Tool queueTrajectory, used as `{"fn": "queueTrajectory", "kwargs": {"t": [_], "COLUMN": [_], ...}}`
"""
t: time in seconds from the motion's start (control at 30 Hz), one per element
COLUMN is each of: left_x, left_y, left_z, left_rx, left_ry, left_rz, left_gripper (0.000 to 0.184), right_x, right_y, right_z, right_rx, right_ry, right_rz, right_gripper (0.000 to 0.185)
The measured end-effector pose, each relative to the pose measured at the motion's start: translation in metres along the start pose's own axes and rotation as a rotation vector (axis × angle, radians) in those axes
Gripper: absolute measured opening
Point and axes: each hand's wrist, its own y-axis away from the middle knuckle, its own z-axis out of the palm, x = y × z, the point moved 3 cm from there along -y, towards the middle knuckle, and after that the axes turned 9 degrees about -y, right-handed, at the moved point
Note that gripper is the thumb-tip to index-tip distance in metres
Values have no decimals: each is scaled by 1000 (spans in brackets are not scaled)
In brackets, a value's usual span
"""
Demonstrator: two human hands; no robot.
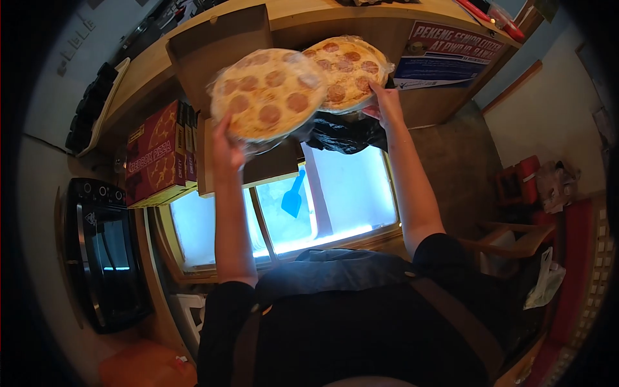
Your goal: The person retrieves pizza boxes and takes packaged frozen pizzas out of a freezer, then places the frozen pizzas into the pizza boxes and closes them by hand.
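Note:
Two plastic-wrapped pepperoni pizzas are up in front of me, one in each hand. My left hand (227, 143) grips the near edge of the left pizza (267, 93), which partly overlaps the other. With thumb and fingers, my right hand (385, 105) pinches the right rim of the second pizza (348, 69). Behind the left pizza stands an open cardboard box (222, 45) with its lid raised. Black plastic (345, 133) lies just below the right pizza. Under my arms is a lit glass-topped chest (351, 187), and a blue scoop (292, 198) shows on it.
Several red pizza boxes (155, 151) stand at the left, above a black oven (106, 248). A wooden counter (309, 16) runs along the back, with a printed sign (445, 55) on its front. To the right are a wooden chair (516, 242) and a white plastic bag (546, 284).

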Motion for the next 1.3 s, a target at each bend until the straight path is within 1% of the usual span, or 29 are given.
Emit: {"fn": "queueTrajectory", "kwargs": {"t": [0.03,0.1,0.17,0.23,0.27,0.3,0.33,0.4,0.43,0.5,0.57,0.6,0.67,0.77,0.8,0.87,0.9,0.93,1.0,1.03,1.13,1.17,1.2,1.23,1.27,1.3], "left_x": [17,47,64,59,48,35,27,8,7,5,13,17,13,6,5,0,-1,4,13,12,17,21,21,16,9,-3], "left_y": [16,42,49,38,28,17,10,7,7,9,17,20,22,19,19,23,29,34,44,34,28,31,29,22,15,4], "left_z": [-8,-17,-38,-80,-100,-121,-136,-129,-132,-134,-110,-94,-69,-33,-24,-17,-8,1,17,-8,-52,-58,-73,-100,-128,-157], "left_rx": [-19,19,89,197,189,184,179,149,265,487,539,558,435,248,186,-240,-431,-356,-201,-101,7,26,56,93,132,179], "left_ry": [13,-115,-251,-385,-410,-433,-452,-511,-690,-1048,-1394,-1570,-1437,-1226,-1153,-344,71,90,122,12,-121,-140,-176,-209,-239,-246], "left_rz": [-18,29,72,109,58,3,-54,58,100,171,168,169,224,302,323,-50,-239,-165,-21,-103,6,10,2,-8,-16,-101], "left_gripper": [44,43,43,43,43,43,44,53,55,60,64,67,65,62,61,54,51,49,46,44,43,42,42,42,43,43], "right_x": [2,5,17,19,20,27,28,27,29,29,13,11,10,8,4,4,8,12,18,22,30,38,24,14,6,-1], "right_y": [3,9,2,11,16,12,13,19,17,14,31,31,32,51,71,99,108,115,126,130,106,82,82,75,64,57], "right_z": [2,6,5,15,21,23,25,27,29,28,35,38,38,53,63,83,89,95,107,110,96,83,73,64,58,51], "right_rx": [-95,-98,-121,-99,-90,-139,-101,-23,-38,-35,-22,-71,-158,-325,-347,-509,-533,-556,-680,-741,-548,-425,-317,-228,-170,-87], "right_ry": [-48,-195,-342,-426,-463,-568,-540,-479,-584,-597,-575,-579,-585,-634,-651,-660,-610,-560,-351,-247,298,419,381,372,342,382], "right_rz": [65,124,205,168,151,113,129,152,123,126,112,52,-66,-99,-37,-79,-54,-28,40,80,-79,-284,-298,-455,-696,-666], "right_gripper": [52,53,53,49,47,42,43,43,39,39,40,41,44,48,48,50,51,52,57,59,68,76,70,62,51,44]}}
